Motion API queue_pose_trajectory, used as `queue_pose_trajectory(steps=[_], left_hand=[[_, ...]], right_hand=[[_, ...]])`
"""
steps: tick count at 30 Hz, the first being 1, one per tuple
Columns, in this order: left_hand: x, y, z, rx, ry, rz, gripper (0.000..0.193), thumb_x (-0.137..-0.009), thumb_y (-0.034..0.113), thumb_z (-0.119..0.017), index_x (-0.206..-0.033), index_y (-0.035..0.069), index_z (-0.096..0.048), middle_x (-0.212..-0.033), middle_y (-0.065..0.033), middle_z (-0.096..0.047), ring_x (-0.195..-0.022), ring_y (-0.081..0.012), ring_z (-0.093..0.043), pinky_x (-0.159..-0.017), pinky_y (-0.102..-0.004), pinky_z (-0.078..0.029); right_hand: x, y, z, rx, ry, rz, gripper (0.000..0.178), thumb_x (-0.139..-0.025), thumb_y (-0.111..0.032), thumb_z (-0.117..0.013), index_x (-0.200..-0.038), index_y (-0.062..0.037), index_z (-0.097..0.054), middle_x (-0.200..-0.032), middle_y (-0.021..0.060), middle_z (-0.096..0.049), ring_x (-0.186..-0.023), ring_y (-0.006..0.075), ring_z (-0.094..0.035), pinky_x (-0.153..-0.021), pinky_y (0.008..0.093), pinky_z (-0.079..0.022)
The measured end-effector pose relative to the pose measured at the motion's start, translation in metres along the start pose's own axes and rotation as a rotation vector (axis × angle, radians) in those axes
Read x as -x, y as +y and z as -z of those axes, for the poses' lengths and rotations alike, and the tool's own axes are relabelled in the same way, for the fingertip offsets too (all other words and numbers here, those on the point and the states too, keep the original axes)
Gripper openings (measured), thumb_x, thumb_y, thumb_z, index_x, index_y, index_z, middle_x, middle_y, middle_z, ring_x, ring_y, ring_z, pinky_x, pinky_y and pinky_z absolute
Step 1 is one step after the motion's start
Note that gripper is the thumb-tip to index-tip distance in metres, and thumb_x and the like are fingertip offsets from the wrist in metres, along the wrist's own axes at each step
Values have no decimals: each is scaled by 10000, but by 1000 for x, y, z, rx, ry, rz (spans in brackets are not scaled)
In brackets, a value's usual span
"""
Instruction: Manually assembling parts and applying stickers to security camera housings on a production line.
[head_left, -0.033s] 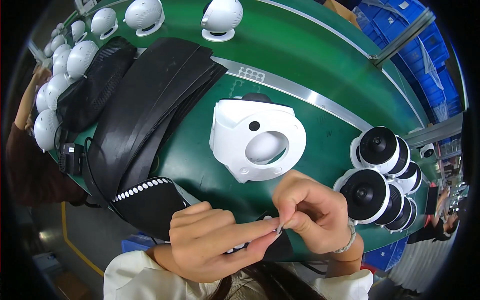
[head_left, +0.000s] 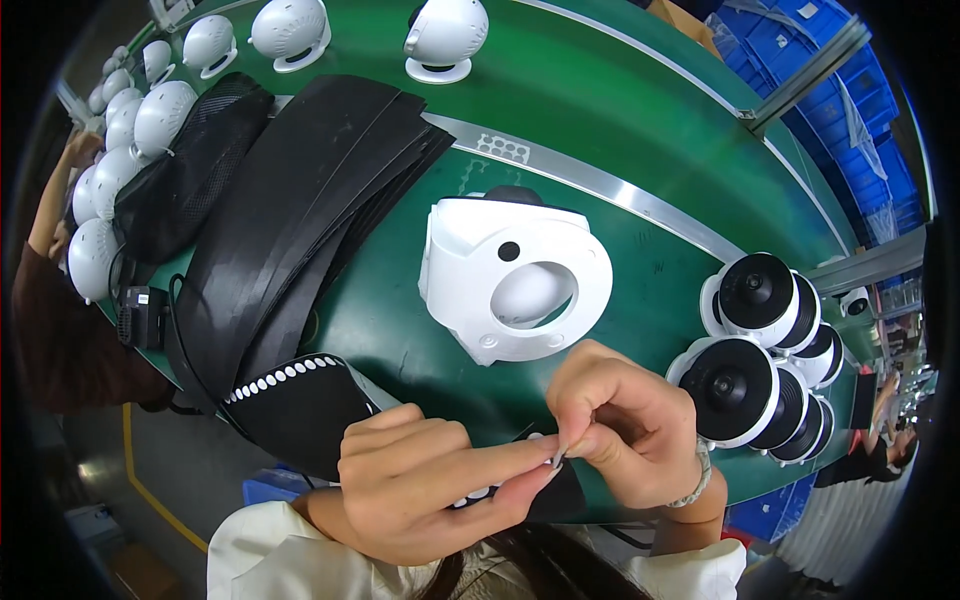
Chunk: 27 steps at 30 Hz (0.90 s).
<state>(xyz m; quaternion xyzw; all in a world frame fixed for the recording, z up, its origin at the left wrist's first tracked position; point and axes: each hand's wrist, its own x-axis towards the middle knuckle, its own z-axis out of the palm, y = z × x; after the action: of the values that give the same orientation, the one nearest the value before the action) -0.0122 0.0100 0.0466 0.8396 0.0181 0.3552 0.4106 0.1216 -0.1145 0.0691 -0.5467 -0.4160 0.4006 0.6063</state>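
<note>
My left hand (head_left: 430, 485) and my right hand (head_left: 630, 425) meet at the table's near edge, fingertips touching. Both are closed in a pinch on a small thin pale piece (head_left: 558, 457), too small to name. Part of a black sheet with white round spots (head_left: 555, 497) shows beneath my hands. Another stretch of spotted black sheet (head_left: 300, 410) lies to the left of my left hand. Just beyond my hands, a white plastic housing (head_left: 590, 275) rests on its side. Its ring-shaped base has a large round opening and one black round pad (head_left: 509, 252).
Long black strips (head_left: 290, 190) are stacked left of the housing, beside black mesh (head_left: 180, 190) and a black adapter with a cord (head_left: 143, 317). Several white-and-black round units (head_left: 735, 390) crowd the right. White units (head_left: 445, 40) stand on the green belt. A co-worker's arm (head_left: 50, 205) is far left.
My hands and the housing hold their places. At the far left the co-worker's hands have shifted slightly, and the white units on the belt have crept a little to the right.
</note>
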Motion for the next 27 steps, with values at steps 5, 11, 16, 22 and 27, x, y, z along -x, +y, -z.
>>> queue_pose_trajectory(steps=[5, 11, 16, 22, 27], left_hand=[[4, 2, -1, 14, 44, 22, 267, -517, 18, -715, -780, 36, -671, -430, 17, -417, -343, -78, -272, -383, -235, -168], [4, 5, 0, 30, 33, 34, 236, -535, -2, -687, -768, 27, -662, -452, 14, -483, -341, -72, -301, -378, -217, -194], [7, 5, 1, 33, 45, 27, 220, -543, -18, -671, -759, 17, -655, -502, -2, -556, -349, -69, -335, -377, -206, -235], [5, 9, 2, 43, 33, 64, 231, -533, -21, -671, -760, 18, -654, -491, 5, -540, -356, -74, -344, -376, -202, -238], [6, 11, 2, 58, 60, 81, 288, -572, -3, -735, -845, 71, -681, -471, 26, -429, -362, -86, -339, -389, -213, -222]], right_hand=[[2, 0, -4, 169, 27, 108, 130, -812, -104, -625, -796, -9, -537, -783, 74, -504, -687, 151, -464, -624, 247, -379], [4, -2, -4, 313, 69, 178, 98, -782, -41, -626, -792, -1, -537, -762, 81, -529, -676, 166, -477, -610, 260, -390], [5, -2, -6, 342, 80, 202, 88, -777, -21, -624, -790, 0, -540, -762, 85, -534, -671, 165, -483, -602, 259, -390], [6, -3, -6, 370, 91, 225, 91, -779, -28, -627, -788, -2, -541, -763, 86, -533, -672, 163, -484, -597, 253, -389], [6, -4, -7, 378, 90, 239, 93, -777, -27, -629, -787, -1, -540, -763, 89, -534, -670, 164, -484, -598, 252, -388]])
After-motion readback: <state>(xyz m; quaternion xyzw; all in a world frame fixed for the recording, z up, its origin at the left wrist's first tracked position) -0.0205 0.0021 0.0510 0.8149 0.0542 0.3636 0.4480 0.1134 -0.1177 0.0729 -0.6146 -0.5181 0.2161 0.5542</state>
